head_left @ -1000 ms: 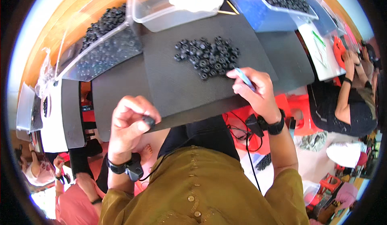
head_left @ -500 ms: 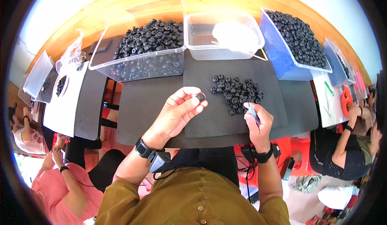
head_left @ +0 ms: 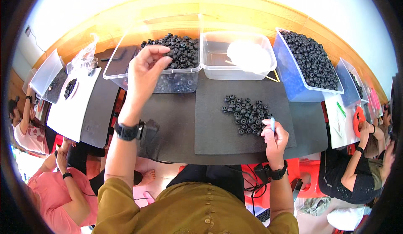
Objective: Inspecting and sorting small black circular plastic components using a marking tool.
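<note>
My left hand (head_left: 147,70) is over the left clear bin (head_left: 140,78), which holds a heap of black beads (head_left: 180,51). Its thumb and forefinger are apart, with black beads showing behind the gap; I see nothing held between them. Near the mat's right side, my right hand (head_left: 275,139) pinches a slim light-blue tool (head_left: 273,124); most of the tool is hidden in the fingers. Just left of that hand, a loose pile of round black beads with holes (head_left: 247,114) lies on the dark mat (head_left: 216,143).
A clear tub (head_left: 222,72) with a white round thing (head_left: 247,54) stands behind the mat. A bluish bin (head_left: 294,76) heaped with beads is at the right. People sit at both sides: a pink shirt (head_left: 63,192) left, dark clothing (head_left: 346,175) right.
My left hand has moved from the mat's left side, where it pinched a black bead, up to the left bin, and its fingers have parted. My right hand still holds the light-blue tool.
</note>
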Demonstrator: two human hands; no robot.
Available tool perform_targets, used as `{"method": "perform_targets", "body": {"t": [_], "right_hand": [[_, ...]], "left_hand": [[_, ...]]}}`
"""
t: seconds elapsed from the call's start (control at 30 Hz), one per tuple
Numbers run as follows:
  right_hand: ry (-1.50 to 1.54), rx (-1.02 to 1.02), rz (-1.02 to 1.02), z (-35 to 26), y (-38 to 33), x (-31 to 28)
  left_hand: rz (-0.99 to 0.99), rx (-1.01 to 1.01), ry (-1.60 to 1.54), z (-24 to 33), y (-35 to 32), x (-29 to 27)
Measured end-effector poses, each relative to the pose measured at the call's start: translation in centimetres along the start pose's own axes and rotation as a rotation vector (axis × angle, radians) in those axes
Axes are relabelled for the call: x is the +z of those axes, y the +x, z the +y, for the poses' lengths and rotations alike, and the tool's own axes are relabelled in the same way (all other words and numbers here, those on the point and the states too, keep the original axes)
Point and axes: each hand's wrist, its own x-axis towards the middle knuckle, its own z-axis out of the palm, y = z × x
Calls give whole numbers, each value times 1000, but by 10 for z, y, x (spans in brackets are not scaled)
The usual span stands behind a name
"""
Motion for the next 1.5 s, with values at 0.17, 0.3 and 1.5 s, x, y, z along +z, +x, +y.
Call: {"method": "perform_targets", "body": {"t": [0.17,0.3,1.5], "right_hand": [[48,64,39,7,-4,-3],[29,45,71,2,-6,7],[-172,-284,-120,-17,-5,43]], "left_hand": [[15,430,532,19,-14,37],[-400,381,325,7,-58,91],[-667,-749,-1274,-32,-113,97]]}}
